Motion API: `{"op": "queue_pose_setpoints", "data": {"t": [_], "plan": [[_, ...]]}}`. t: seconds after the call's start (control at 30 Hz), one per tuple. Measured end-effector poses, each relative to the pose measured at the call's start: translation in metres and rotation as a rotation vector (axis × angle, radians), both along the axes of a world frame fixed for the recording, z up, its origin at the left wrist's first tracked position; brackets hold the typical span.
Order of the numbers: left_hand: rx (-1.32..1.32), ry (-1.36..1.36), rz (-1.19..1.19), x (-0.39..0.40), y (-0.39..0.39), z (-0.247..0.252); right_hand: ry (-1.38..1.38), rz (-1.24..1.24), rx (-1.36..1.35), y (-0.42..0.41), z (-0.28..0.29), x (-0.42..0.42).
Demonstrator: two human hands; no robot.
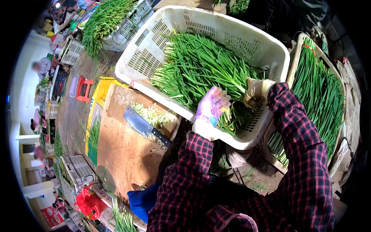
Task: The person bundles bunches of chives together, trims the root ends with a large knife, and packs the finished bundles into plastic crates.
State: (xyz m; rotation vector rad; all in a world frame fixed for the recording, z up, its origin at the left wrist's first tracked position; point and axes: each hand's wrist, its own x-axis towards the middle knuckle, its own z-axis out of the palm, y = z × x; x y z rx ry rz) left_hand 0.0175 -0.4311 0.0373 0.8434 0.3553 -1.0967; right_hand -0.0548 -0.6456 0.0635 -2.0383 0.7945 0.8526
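Observation:
A white plastic basket of loose garlic chives stands before me. Its slotted walls surround the leaves, with many pale cut ends at the left. My right hand, in a pale, soiled glove, is closed around some of the leaves near the basket's right end. Just left of it is my left hand, in a purple patterned glove. Its fingers curl over the greens at the near rim, beside a few pale stalks. Whether it grips any of them cannot be told.
On a wooden board at left lies a cleaver beside chopped pale stalk ends. Tied chive bundles fill a crate at right. Another heaped basket stands at upper left. A red stool is on the floor; people appear at far left.

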Motion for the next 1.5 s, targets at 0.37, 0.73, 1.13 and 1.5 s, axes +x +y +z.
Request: {"op": "queue_pose_setpoints", "data": {"t": [0.37,0.73,1.13,1.5], "plan": [[0.024,0.257,-0.237,-0.025,-0.024,0.004,-0.070,0.058,0.019,-0.017,0.058,0.021],[-0.218,0.065,0.051,-0.024,-0.032,0.008,0.014,0.445,-0.203,0.072,0.074,0.042],[-0.207,0.480,0.151,-0.006,-0.035,-0.018,0.104,-0.247,0.379,0.013,0.021,0.007],[-0.455,0.159,0.054,-0.037,-0.024,0.040,-0.292,-0.448,0.612,0.031,0.063,0.005]]}}
